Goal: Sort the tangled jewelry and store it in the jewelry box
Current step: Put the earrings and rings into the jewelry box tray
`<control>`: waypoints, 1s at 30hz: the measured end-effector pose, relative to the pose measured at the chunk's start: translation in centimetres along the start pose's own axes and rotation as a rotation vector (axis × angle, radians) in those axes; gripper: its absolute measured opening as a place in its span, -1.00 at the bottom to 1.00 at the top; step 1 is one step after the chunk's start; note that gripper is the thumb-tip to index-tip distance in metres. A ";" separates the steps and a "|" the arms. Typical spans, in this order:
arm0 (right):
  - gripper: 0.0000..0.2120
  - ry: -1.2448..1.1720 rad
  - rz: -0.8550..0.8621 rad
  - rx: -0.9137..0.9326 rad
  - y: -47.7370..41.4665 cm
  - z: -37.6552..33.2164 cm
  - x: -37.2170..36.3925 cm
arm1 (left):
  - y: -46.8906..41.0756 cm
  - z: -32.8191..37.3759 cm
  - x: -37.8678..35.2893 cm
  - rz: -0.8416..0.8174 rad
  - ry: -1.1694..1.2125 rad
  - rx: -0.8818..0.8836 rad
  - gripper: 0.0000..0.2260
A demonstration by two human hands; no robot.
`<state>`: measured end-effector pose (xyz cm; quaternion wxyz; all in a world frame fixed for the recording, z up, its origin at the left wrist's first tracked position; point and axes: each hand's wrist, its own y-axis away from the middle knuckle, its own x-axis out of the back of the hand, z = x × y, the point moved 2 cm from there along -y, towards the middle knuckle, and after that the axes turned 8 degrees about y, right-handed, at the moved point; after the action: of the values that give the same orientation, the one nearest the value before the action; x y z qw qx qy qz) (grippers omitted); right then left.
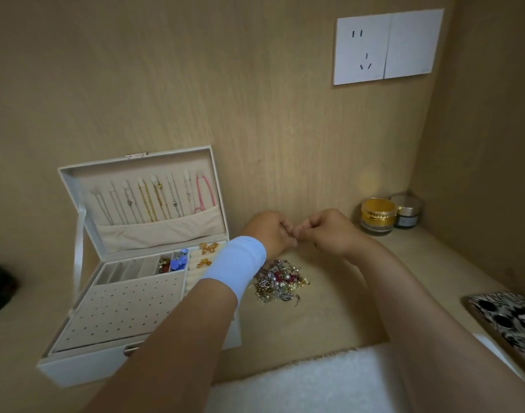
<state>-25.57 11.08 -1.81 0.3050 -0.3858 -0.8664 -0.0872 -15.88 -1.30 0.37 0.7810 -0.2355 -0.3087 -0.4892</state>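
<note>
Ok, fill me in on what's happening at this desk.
A person is sorting jewelry. Both hands, left hand and right hand, are raised together above the tangled jewelry pile, fingertips pinched on something too small to make out. The jewelry box stands open to the left, with necklaces hung in its lid and a few pieces in the tray compartments. Most of the pile remains unsorted on the desk.
</note>
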 end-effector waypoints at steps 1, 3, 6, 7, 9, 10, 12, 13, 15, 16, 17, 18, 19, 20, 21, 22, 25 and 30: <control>-0.90 -0.067 0.007 -0.015 0.1 -0.1 0.1 | 0.0 0.1 0.1 0.038 0.043 -0.003 -0.90; -0.91 -0.125 0.022 -0.025 0.1 -0.2 0.3 | 0.0 -0.1 0.4 0.075 0.168 0.008 -0.92; -0.92 -0.106 0.042 -0.026 -0.1 0.1 0.5 | 0.4 -0.3 0.9 0.086 0.234 0.034 -0.95; -0.88 -0.025 0.045 -0.022 -0.3 0.4 0.6 | 0.5 -0.4 1.0 0.087 0.219 0.037 -0.94; -0.89 0.236 -0.003 -0.027 -0.5 0.9 0.9 | 0.5 -0.6 1.3 0.099 0.165 0.030 -0.89; -0.94 0.333 -0.063 -0.040 -0.3 1.0 1.0 | 0.6 -0.6 1.4 0.105 0.124 0.023 -0.87; -0.88 0.401 -0.173 -0.054 0.1 1.0 1.0 | 0.8 -0.7 1.7 0.105 0.063 0.017 -0.86; -0.86 0.405 -0.196 -0.057 0.3 1.0 0.9 | 0.9 -0.7 1.7 0.100 0.051 0.014 -0.86; -0.84 0.433 -0.189 -0.044 0.4 0.7 0.8 | 1.3 -0.6 1.7 0.086 0.027 0.010 -0.84; -0.83 0.450 -0.175 -0.041 0.5 0.6 0.8 | 1.4 -0.6 1.7 0.072 0.009 0.009 -0.83; -0.84 0.470 -0.164 -0.036 0.4 0.6 0.7 | 1.6 -0.6 1.6 0.054 -0.011 0.008 -0.83; -0.86 0.486 -0.152 -0.032 0.4 0.6 0.7 | 1.7 -0.6 1.6 0.037 -0.031 0.005 -0.82; -0.87 0.497 -0.139 -0.030 0.3 0.6 0.6 | 1.9 -0.6 1.5 0.024 -0.046 0.001 -0.83; -0.89 0.508 -0.126 -0.031 0.3 0.5 0.6 | 2.0 -0.6 1.4 0.017 -0.054 -0.004 -0.83; -0.92 0.530 -0.123 -0.030 0.3 0.5 0.6 | 2.1 -0.6 1.4 0.015 -0.056 -0.007 -0.84; -0.93 0.556 -0.124 -0.027 0.3 0.4 0.5 | 2.2 -0.5 1.5 0.015 -0.056 -0.011 -0.84; -0.86 0.639 -0.139 -0.034 0.4 0.2 0.3 | 2.7 -0.5 1.7 0.015 -0.010 -0.008 -0.79; -0.87 0.671 -0.177 0.001 0.7 -0.4 0.1 | 3.5 -0.5 2.5 -0.011 0.036 0.013 -0.81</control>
<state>-24.89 11.48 -1.45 0.5641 -0.2587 -0.7481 -0.2350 -11.74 -1.74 1.52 0.7853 -0.2196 -0.2990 -0.4957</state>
